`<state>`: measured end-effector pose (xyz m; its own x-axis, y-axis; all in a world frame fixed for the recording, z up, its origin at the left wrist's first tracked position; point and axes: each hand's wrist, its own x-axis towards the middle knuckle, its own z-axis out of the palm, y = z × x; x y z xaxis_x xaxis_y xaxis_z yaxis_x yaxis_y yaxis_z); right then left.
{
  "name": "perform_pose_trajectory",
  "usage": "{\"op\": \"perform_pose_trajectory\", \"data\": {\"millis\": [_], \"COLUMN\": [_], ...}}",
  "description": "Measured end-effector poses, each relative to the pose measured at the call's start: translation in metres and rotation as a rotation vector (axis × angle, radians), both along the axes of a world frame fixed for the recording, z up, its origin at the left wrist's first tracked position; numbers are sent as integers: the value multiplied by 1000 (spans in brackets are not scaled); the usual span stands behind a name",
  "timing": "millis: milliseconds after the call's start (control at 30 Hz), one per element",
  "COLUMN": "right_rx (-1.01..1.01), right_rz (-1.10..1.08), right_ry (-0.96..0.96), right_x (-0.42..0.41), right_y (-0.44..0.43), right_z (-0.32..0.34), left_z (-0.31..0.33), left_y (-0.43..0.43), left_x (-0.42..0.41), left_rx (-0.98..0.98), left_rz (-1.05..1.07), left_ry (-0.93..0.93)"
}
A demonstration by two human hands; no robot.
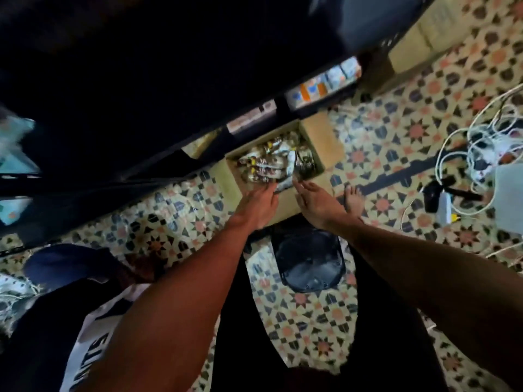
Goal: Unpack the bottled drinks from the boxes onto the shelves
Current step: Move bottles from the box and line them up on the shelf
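Bottles [263,168] in the box [325,137] likely want upright neck grips; right hand [314,199] lies straight-fingered at the box; left hand [260,202] hold unclear.

Dim, motion-blurred wide-angle view, deep shadow upper left, warped edges.

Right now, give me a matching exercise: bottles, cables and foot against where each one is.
Things:
1 bottles
2 cables
3 foot

Places:
A floor, far right
B just right of the right hand
C in the open box

Pairs: 1-C, 2-A, 3-B
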<state>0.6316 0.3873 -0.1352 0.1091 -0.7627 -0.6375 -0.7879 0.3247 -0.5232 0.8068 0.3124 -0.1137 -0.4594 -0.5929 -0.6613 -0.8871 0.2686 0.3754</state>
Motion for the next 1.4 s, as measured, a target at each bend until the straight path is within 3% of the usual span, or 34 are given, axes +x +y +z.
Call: {"op": "perform_pose_trajectory", "data": {"millis": [400,667,900,1033,1200,1400], "right_rx": [102,177,301,274,263,283], "right_rz": [36,57,261,284,286,178], "right_ry": [-31,-21,109,159,138,110], "right_x": [-17,-6,-6,-1,-2,-14], "right_y": [-44,-70,-94,-89,-89,-95], "right_z": [-235,-355,-423,-442,-439,-409], "left_z": [-255,-386,-444,-462,-453,-426], "left_y": [-19,-35,-82,-79,-86,-98], "left_x": [-5,17,14,18,15,-11], "left_rx": [150,132,127,124,367,266], "left_rz": [71,536,1036,1125,1402,1447], "left_ry": [-135,-206,-113,-19,119,276]}}
